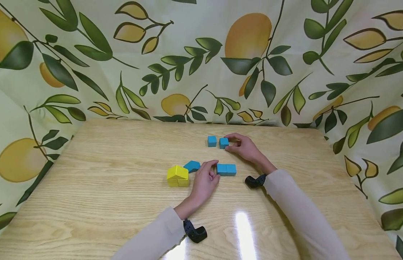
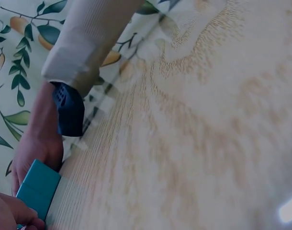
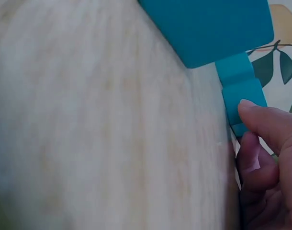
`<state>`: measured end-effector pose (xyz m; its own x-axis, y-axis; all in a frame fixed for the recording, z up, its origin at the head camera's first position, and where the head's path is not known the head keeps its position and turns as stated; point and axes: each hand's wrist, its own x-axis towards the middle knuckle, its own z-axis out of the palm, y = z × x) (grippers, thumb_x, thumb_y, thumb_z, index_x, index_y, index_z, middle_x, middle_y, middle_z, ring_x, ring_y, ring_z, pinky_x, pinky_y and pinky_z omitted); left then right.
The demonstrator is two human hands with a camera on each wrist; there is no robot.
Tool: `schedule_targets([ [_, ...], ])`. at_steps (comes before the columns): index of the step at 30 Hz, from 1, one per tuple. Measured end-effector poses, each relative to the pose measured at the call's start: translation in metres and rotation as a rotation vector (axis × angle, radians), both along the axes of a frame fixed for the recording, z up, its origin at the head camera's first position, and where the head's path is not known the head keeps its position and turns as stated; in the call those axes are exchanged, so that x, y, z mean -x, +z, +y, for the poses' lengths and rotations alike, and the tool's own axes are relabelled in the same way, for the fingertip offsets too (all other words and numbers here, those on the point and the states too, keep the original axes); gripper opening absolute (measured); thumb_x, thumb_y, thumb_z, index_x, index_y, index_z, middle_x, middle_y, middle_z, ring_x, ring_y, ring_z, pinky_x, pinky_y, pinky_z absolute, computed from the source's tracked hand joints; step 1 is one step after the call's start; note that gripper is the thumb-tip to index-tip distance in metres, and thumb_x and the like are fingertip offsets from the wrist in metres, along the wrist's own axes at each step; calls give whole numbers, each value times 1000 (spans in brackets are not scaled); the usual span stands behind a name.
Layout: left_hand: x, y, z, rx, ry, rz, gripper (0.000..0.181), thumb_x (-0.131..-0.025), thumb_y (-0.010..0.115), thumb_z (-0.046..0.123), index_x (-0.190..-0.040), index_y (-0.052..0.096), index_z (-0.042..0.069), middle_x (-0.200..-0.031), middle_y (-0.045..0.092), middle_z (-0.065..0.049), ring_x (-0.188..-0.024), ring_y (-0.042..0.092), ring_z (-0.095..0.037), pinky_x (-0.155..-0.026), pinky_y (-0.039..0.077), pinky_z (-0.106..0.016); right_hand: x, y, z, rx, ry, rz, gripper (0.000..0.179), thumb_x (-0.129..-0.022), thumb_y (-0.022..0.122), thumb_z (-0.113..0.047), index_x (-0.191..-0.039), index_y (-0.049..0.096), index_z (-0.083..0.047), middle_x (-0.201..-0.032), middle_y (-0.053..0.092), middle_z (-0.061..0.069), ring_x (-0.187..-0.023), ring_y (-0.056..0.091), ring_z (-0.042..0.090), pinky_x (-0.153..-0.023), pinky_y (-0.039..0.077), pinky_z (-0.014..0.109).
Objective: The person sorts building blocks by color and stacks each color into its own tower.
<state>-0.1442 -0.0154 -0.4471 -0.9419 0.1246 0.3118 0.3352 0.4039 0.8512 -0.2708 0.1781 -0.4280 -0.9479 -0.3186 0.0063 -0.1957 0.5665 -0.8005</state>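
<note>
In the head view, my right hand (image 1: 244, 147) pinches a blue cube (image 1: 223, 143) between thumb and fingers at the back of the table. The right wrist view shows the thumb pressed on that cube (image 3: 242, 101). Just left of it sits another blue cube (image 1: 212, 141), a small gap between them. Nearer to me, my left hand (image 1: 204, 182) has thumb and index finger at the left end of two joined blue blocks (image 1: 226, 170), pinching that end. A blue pointed block (image 1: 192, 166) lies left of this hand, partly hidden behind it.
A yellow house shape (image 1: 177, 176), made of a pointed piece on smaller blocks, stands left of the left hand. The wooden table (image 1: 123, 209) meets a curtain (image 1: 195, 72) with fruit and leaves along its back edge. Each wrist carries a black camera.
</note>
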Motion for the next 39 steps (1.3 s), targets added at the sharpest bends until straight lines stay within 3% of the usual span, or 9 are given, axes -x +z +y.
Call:
schedule_targets([
  [11,-2,-1,7,8,-8,21,42,-82,69,-9,-122,58,-2,-92,54,-6,-66,49,-9,-60,45,-21,-15,-4,15,70,-7,10,42,-86,73,-29,-123,61,-15,-101,62,7,-80,55,23,-69,43,33],
  [17,-4,1,7,15,-13,4,42,-83,69,-7,-123,57,-2,-92,54,-5,-66,49,-8,-60,46,-20,-37,-7,22,225,-58,22,45,-85,74,-31,-124,61,-15,-101,62,8,-82,59,21,-64,46,28],
  [22,-2,2,1,28,-6,-1,42,-83,69,-5,-123,57,-1,-92,53,-5,-66,49,-9,-61,46,-21,-54,-9,16,378,-68,14,42,-86,73,-24,-123,60,-9,-99,62,11,-82,58,19,-54,40,24],
  [27,1,2,-4,30,3,23,42,-83,69,-6,-123,58,-1,-91,54,-6,-66,49,-10,-61,46,-22,-62,-7,9,471,-71,25,40,-88,70,-12,-125,58,-2,-108,61,11,-94,58,22,-72,47,22],
  [32,1,0,-3,28,-4,20,42,-83,69,-6,-123,57,-2,-91,54,-9,-67,50,-11,-61,46,-21,-76,9,4,470,-92,49,39,-89,68,-5,-125,56,5,-109,58,10,-96,55,21,-84,46,21],
  [36,1,-2,-1,27,4,17,42,-83,69,-6,-123,57,-2,-91,54,-8,-67,49,-11,-61,46,-21,-87,15,2,463,-63,71,38,-88,68,-5,-122,56,6,-108,59,10,-95,54,20,-81,47,22],
  [39,2,-3,0,22,4,14,42,-83,69,-6,-123,57,-2,-90,53,-7,-67,49,-11,-60,45,-21,-92,15,3,453,-31,94,35,-88,68,-2,-120,58,4,-104,59,10,-89,54,20,-71,46,22],
])
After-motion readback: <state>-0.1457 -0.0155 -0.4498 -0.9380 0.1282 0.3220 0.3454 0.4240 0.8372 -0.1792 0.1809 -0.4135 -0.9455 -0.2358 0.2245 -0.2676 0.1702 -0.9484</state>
